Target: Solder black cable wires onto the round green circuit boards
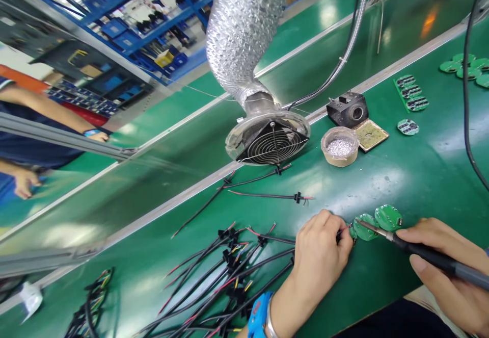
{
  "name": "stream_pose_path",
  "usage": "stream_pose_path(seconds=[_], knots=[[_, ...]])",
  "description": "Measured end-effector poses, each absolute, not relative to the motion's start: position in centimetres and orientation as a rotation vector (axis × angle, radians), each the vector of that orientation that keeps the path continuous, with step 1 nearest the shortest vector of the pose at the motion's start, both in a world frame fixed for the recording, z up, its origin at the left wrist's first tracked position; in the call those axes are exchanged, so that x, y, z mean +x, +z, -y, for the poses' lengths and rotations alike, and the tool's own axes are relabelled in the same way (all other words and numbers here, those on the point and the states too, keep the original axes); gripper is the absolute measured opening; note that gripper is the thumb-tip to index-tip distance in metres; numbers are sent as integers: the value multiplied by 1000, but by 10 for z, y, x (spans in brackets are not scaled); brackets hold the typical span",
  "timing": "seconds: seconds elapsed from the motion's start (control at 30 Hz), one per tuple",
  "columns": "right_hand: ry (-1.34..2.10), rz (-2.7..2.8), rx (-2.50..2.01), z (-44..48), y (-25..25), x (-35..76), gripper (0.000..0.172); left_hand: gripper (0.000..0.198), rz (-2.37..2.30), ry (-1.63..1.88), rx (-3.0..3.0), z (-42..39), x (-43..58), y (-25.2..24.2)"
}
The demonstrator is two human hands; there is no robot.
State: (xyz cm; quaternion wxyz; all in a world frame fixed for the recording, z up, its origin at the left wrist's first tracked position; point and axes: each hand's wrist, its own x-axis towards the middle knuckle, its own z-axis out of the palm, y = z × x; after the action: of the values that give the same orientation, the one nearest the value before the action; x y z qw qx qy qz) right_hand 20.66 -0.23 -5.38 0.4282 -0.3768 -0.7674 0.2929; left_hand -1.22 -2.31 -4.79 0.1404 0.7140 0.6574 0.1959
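My right hand [446, 266] is closed around a soldering iron [428, 253]. The iron's tip points left and lies over the middle one of a row of round green circuit boards [388, 218]. My left hand [323, 249] pinches a black cable with a red wire end [349, 227] at the leftmost board, which is partly hidden behind the fingers. Whether the red wire touches that board I cannot tell. Left of my left hand lies a pile of black cables [229, 266] with stripped coloured ends.
A fume extractor fan [273, 141] on a foil duct [244, 32] hangs above the bench. Behind the boards stand a round tub of solder bits [340, 147], a sponge tray [370, 135] and an iron holder [348, 109]. More boards [411, 93] lie at right. Another person's arm [53, 108] shows across the bench.
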Motion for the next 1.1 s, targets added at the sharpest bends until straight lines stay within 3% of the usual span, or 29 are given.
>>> stream_pose_path(seconds=[0.37,0.77,1.1], knots=[[768,1902,-1035,6,-63,204,19,10,-1741,584,2017,21,-19,-46],[858,1816,-1063,9,-58,195,20,11,-1772,619,2148,22,-17,-51],[722,1941,-914,9,-61,196,28,13,-1824,601,2105,21,-13,-49]])
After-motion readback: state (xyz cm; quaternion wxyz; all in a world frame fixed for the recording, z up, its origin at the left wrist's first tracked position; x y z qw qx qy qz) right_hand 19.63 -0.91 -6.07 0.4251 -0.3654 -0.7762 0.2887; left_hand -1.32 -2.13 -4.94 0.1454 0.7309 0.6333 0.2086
